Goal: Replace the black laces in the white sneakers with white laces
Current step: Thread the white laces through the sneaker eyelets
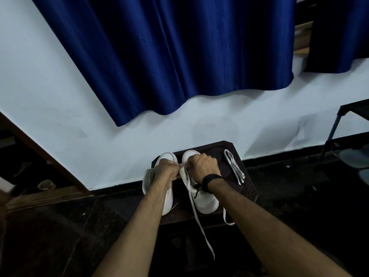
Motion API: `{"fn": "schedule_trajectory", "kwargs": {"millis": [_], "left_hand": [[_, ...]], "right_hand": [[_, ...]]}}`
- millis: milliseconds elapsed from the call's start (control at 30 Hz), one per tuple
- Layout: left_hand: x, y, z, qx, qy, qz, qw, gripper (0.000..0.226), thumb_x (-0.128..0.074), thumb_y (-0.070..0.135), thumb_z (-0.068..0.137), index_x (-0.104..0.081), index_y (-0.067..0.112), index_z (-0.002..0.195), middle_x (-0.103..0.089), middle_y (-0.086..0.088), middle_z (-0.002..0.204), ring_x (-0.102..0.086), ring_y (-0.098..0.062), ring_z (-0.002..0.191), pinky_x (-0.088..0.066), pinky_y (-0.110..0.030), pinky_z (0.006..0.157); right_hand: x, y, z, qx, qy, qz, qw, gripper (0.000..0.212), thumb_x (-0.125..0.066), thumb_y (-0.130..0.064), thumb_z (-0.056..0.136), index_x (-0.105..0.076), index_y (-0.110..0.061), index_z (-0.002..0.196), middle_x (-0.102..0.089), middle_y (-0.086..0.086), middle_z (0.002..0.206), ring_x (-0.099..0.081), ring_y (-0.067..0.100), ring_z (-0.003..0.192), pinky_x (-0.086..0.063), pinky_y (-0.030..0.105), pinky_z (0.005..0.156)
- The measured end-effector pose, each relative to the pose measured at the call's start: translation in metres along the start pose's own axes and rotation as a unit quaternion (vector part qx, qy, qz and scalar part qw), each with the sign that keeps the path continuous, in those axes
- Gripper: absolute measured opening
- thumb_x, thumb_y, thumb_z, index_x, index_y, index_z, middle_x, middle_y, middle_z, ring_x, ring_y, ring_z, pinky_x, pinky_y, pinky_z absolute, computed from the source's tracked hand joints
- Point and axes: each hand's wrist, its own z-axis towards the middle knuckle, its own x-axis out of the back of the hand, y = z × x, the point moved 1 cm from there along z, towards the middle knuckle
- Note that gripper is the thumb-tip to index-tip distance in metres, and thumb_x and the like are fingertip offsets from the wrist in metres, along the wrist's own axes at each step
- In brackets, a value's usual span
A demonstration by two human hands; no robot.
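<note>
Two white sneakers stand side by side on a small dark table [250, 188]. My left hand [167, 169] lies over the left sneaker [168, 198] and pinches a white lace [196, 218] at the gap between the shoes. My right hand [202, 166] is curled over the right sneaker [205, 200] and grips the same lace near its eyelets. The lace's loose ends trail off the table's front edge toward me. A second white lace [234, 166] lies folded on the table to the right. No black lace shows.
A white wall and a blue curtain [179, 56] rise right behind the table. A wooden door frame [46, 158] stands at the left. A dark metal stand [337, 124] and pale footwear [353, 158] sit at the right. The floor is dark.
</note>
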Motion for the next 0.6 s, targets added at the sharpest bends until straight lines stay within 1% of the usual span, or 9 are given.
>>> {"fn": "schedule_trajectory", "kwargs": {"millis": [67, 133, 200, 333, 367, 433, 500, 533, 600], "left_hand": [[0.000, -0.001, 0.005, -0.001, 0.014, 0.005, 1.000, 0.032, -0.070, -0.008, 0.083, -0.051, 0.006, 0.062, -0.056, -0.014, 0.064, -0.053, -0.020, 0.055, -0.047, -0.021, 0.035], [0.000, -0.003, 0.010, -0.007, 0.037, 0.080, 0.996, 0.024, -0.077, 0.001, 0.075, -0.060, 0.009, 0.062, -0.069, -0.022, 0.077, -0.063, -0.024, 0.066, -0.055, -0.027, 0.052], [0.000, -0.002, 0.006, -0.025, 0.056, 0.184, 0.981, 0.006, -0.075, 0.013, 0.073, -0.070, 0.010, 0.073, -0.074, -0.016, 0.091, -0.070, -0.025, 0.083, -0.054, -0.027, 0.067], [0.012, 0.005, -0.001, -0.118, 0.122, 0.241, 0.956, 0.017, -0.060, 0.011, 0.084, -0.072, 0.011, 0.096, -0.072, -0.013, 0.103, -0.065, -0.031, 0.105, -0.052, -0.029, 0.085], [0.019, 0.006, -0.001, -0.135, 0.137, 0.189, 0.963, 0.015, -0.057, 0.011, 0.084, -0.068, 0.013, 0.093, -0.072, -0.013, 0.101, -0.066, -0.034, 0.103, -0.054, -0.035, 0.088], [0.041, 0.015, -0.005, -0.130, 0.120, -0.016, 0.984, 0.011, -0.051, 0.005, 0.089, -0.057, 0.014, 0.086, -0.070, -0.017, 0.091, -0.068, -0.034, 0.085, -0.061, -0.038, 0.075], [0.066, 0.025, -0.010, -0.071, 0.070, -0.266, 0.959, 0.022, -0.037, -0.002, 0.097, -0.049, 0.012, 0.085, -0.064, -0.021, 0.079, -0.064, -0.028, 0.070, -0.060, -0.029, 0.062], [0.082, 0.029, -0.008, -0.054, 0.081, -0.321, 0.942, 0.024, -0.033, -0.003, 0.097, -0.050, 0.010, 0.087, -0.063, -0.018, 0.071, -0.062, -0.025, 0.063, -0.058, -0.028, 0.057], [0.119, 0.034, -0.001, -0.040, 0.160, -0.304, 0.938, 0.024, -0.035, -0.003, 0.093, -0.058, 0.004, 0.098, -0.062, -0.016, 0.062, -0.060, -0.024, 0.053, -0.052, -0.026, 0.047]], "right_hand": [[-0.001, 0.001, 0.001, -0.001, 0.002, -0.005, 1.000, 0.029, -0.047, -0.034, 0.097, -0.065, -0.019, 0.114, -0.064, 0.014, 0.115, -0.063, 0.034, 0.105, -0.047, 0.036, 0.083], [-0.002, 0.000, 0.001, -0.001, 0.008, -0.008, 1.000, 0.030, -0.046, -0.034, 0.097, -0.065, -0.019, 0.114, -0.064, 0.014, 0.115, -0.063, 0.034, 0.105, -0.047, 0.036, 0.084], [-0.001, -0.001, 0.000, 0.003, 0.017, -0.003, 1.000, 0.029, -0.048, -0.035, 0.096, -0.066, -0.020, 0.113, -0.065, 0.012, 0.113, -0.064, 0.033, 0.103, -0.047, 0.035, 0.082], [-0.004, 0.004, 0.001, 0.020, 0.030, 0.006, 0.999, 0.027, -0.054, -0.033, 0.091, -0.065, -0.017, 0.111, -0.064, 0.006, 0.112, -0.052, 0.028, 0.114, -0.047, 0.033, 0.075], [-0.005, 0.006, 0.002, 0.018, 0.033, 0.005, 0.999, 0.028, -0.055, -0.033, 0.090, -0.064, -0.015, 0.110, -0.062, 0.005, 0.112, -0.047, 0.027, 0.118, -0.047, 0.032, 0.074], [-0.008, 0.007, 0.003, 0.009, 0.036, 0.002, 0.999, 0.031, -0.058, -0.034, 0.088, -0.063, -0.014, 0.111, -0.060, 0.005, 0.113, -0.043, 0.026, 0.121, -0.047, 0.033, 0.075], [-0.008, 0.006, 0.004, 0.011, 0.039, -0.017, 0.999, 0.034, -0.059, -0.036, 0.088, -0.063, -0.014, 0.113, -0.061, 0.005, 0.114, -0.043, 0.027, 0.121, -0.047, 0.035, 0.079], [-0.008, 0.005, 0.004, 0.014, 0.044, -0.027, 0.999, 0.035, -0.060, -0.037, 0.087, -0.063, -0.014, 0.113, -0.061, 0.006, 0.114, -0.044, 0.028, 0.120, -0.046, 0.035, 0.082], [-0.009, 0.003, 0.004, 0.016, 0.059, -0.041, 0.997, 0.038, -0.064, -0.040, 0.082, -0.064, -0.015, 0.112, -0.062, 0.006, 0.114, -0.045, 0.029, 0.118, -0.044, 0.036, 0.086]]}}
